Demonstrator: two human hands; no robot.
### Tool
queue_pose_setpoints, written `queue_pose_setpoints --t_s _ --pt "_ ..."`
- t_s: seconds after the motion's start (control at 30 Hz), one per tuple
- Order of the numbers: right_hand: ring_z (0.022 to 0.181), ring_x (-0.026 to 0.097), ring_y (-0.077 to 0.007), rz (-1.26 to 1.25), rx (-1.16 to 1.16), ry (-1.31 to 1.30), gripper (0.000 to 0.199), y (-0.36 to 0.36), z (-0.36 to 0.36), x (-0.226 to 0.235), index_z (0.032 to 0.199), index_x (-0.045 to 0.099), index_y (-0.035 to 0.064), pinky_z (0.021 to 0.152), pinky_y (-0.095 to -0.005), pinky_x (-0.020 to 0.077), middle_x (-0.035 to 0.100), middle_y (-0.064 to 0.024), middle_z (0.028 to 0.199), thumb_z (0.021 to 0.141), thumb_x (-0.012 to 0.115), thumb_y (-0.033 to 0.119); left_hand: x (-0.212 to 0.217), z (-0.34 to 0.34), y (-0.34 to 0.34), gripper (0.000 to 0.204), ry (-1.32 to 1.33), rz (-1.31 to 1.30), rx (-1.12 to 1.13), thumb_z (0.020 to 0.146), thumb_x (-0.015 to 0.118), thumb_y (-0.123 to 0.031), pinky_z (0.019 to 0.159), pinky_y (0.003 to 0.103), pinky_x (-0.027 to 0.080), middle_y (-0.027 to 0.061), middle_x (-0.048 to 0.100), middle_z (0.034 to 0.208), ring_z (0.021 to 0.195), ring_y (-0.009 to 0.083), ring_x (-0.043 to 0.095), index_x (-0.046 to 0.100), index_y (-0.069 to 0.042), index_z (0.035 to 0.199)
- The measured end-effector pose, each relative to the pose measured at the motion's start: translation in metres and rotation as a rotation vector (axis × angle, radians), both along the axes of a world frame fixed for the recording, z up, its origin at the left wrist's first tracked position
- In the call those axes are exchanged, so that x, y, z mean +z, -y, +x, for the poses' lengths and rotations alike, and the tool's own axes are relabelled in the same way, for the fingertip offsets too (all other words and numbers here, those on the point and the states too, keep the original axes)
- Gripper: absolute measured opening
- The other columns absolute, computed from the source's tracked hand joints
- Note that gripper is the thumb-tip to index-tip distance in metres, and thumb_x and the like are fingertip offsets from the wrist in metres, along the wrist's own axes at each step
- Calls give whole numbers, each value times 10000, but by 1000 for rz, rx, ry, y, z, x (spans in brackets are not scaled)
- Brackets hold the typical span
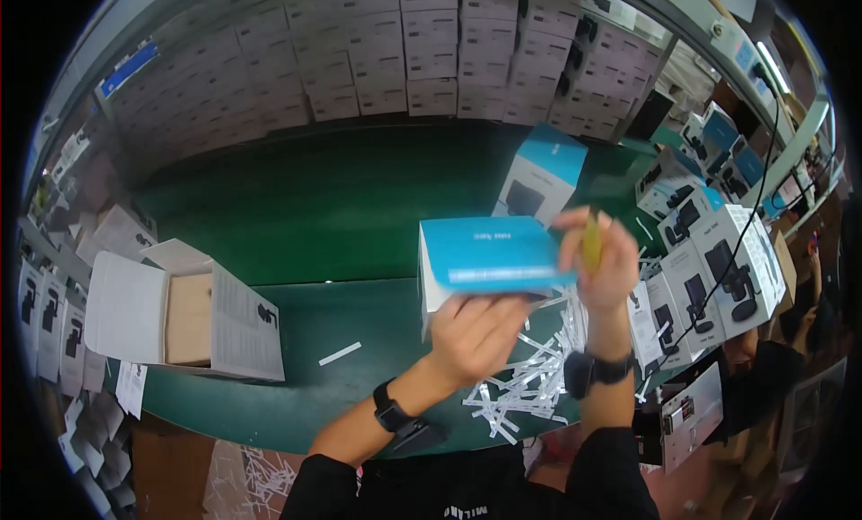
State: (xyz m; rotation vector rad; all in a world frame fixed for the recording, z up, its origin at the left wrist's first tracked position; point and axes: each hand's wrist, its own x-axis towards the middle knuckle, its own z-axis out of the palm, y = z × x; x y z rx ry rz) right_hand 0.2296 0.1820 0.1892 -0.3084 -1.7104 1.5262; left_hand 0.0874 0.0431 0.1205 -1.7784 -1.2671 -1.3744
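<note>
At the middle of the green bench (296,228), just in front of the person, is a white box with blue top (489,251), its top face turned up and somewhat blurred. The left hand (474,340) has its fingers bent against the near edge of this box; whether they pinch it or only press, I cannot tell. The right hand (607,267), at the right end of the box, is closed around a small yellow tool (592,242). Its tip is too blurred to say if it has a blade.

If the tool does have an edge, a slip of the right hand could scratch the blue face, or reach the left fingers, which are on the same box. A weak hold by the left hand could let the box turn under pressure. Behind it, a second blue-topped box (534,188) is near enough to be pushed, should the first one slide away to the far side. To the right and near, a loose heap of white strips (530,385) spreads on the bench; a strip could get caught under the box, or cling to it, if the box is dragged there.
</note>
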Motion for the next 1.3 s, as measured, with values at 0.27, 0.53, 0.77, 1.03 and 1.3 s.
queue_pose_setpoints --t_s 0.27,0.53,0.77,1.03,1.3 --pt "618 678 -274 605 -284 628 248 73 32 20 1050 635 -15 588 -320 512 693 -145 772 821 569 51 3 3 33 523 1727 -877 -865 1041 315 -377 441 209 413 204 696 821 500 148 566 496 89 1197" --pt "593 640 -334 424 -358 688 354 76 46 16 1189 496 -1 599 -400 492 636 -130 658 850 574 64 -1 38 23 425 1443 -726 -820 1063 274 -290 439 221 374 123 657 675 449 89 456 495 52 1187" --pt "780 656 -179 -12 -298 498 406 72 43 -15 1315 442 -44 695 -297 513 676 -138 869 917 496 19 0 54 14 419 1252 -774 -665 1062 279 -227 467 244 356 29 515 507 451 81 449 579 65 1084" --pt "706 634 -205 344 -949 -136 520 54 38 -39 1364 419 -34 681 -301 537 656 -136 1111 873 579 27 7 46 20 377 1348 -715 -683 1050 344 -215 442 226 348 53 568 540 436 69 429 607 55 1033" --pt "895 670 -213 745 -261 242 559 38 19 -24 1168 634 49 748 -283 544 653 -172 1092 667 869 134 19 32 35 226 1663 -371 -695 1006 501 -149 377 244 308 38 504 474 363 89 385 591 11 874"
